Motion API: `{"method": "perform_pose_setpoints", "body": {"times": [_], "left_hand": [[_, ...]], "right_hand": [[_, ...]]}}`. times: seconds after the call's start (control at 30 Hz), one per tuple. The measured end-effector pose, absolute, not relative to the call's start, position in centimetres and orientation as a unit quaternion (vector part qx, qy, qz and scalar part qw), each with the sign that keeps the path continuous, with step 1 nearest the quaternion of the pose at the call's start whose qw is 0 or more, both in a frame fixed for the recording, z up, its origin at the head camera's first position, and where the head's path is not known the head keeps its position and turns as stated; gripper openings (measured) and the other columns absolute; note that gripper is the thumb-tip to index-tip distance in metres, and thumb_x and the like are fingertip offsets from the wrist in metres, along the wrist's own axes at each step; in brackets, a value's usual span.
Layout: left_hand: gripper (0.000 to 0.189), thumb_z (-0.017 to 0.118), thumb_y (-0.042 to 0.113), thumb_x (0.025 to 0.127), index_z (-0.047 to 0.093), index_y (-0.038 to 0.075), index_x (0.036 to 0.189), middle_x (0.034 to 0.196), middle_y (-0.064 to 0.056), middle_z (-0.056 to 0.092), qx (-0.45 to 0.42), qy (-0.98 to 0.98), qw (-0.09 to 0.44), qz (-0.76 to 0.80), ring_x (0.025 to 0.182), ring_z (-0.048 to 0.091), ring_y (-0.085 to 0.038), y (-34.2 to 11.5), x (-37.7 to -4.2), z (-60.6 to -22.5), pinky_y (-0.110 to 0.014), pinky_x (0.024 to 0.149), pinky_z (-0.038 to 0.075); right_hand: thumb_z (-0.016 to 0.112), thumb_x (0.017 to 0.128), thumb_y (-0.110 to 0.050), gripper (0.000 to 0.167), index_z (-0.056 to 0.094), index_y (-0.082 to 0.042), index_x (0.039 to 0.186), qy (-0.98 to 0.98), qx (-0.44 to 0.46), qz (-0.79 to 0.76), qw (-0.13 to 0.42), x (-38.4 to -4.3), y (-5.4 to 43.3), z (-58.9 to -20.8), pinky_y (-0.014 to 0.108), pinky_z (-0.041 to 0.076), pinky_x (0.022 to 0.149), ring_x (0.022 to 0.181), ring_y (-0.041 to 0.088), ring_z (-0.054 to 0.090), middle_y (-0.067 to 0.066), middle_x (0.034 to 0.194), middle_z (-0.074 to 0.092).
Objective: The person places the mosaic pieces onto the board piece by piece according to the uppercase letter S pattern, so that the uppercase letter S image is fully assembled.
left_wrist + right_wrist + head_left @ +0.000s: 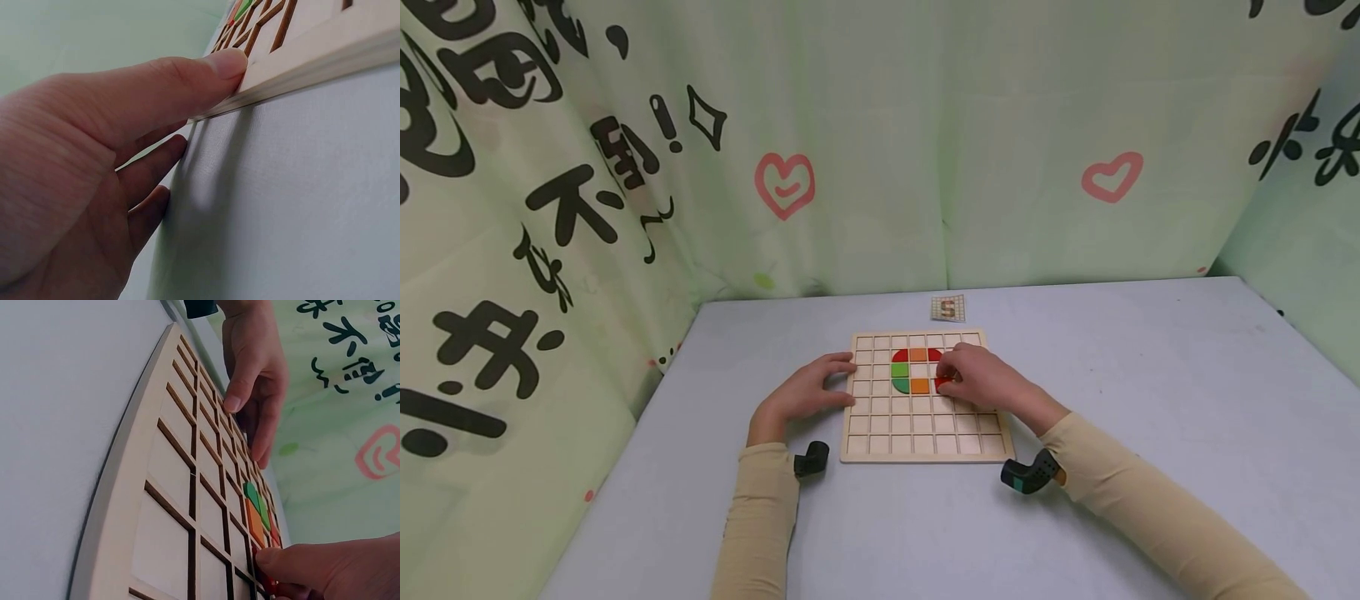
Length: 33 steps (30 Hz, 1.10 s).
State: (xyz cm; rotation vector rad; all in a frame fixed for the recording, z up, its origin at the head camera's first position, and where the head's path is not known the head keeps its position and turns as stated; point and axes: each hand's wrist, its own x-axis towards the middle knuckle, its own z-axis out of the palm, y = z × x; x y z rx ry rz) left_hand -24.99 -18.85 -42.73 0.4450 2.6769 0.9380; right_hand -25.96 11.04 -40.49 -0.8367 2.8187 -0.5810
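Observation:
A wooden grid board lies on the table. Colored tiles sit in its upper middle cells: a light green square, a dark green rounded piece, orange squares, one of them the lower orange square, and red rounded pieces along the top. My right hand pinches a red piece at the lower right of this group; the fingers partly hide it. At the board's left edge is my left hand, fingers loosely bent and spread. Its thumb rests on the wooden rim.
Behind the board lies a small pattern card with a printed grid. The white table extends around the board, and a pale green curtain with black writing and hearts hangs behind it. Each wrist wears a black camera.

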Motion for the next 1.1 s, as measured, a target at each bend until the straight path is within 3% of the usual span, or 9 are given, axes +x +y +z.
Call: {"method": "perform_pose_setpoints", "body": {"times": [0.47, 1.1], "left_hand": [[0.059, 0.075, 0.024, 0.091, 0.055, 0.005, 0.143, 0.161, -0.009, 0.037, 0.157, 0.923, 0.135, 0.324, 0.151, 0.029, -0.031, -18.82, -24.98, -42.71, -0.048, 0.123, 0.028], [0.058, 0.075, 0.022, 0.091, 0.055, 0.005, 0.143, 0.161, -0.01, 0.037, 0.154, 0.923, 0.136, 0.325, 0.151, 0.029, -0.032, -18.85, -24.8, -42.56, -0.049, 0.122, 0.029]], "right_hand": [[0.071, 0.091, -0.009, 0.015, 0.073, -0.001, 0.105, 0.933, -0.292, -0.197, 0.072, -26.08, 10.85, -40.58, 0.035, 0.053, 0.081, 0.087, 0.02, 0.056, 0.008, 0.097, 0.069], [0.073, 0.091, -0.013, 0.016, 0.073, -0.003, 0.103, 0.927, -0.304, -0.209, 0.066, -25.99, 10.7, -40.77, 0.03, 0.05, 0.076, 0.084, 0.017, 0.054, 0.005, 0.093, 0.066]]}}
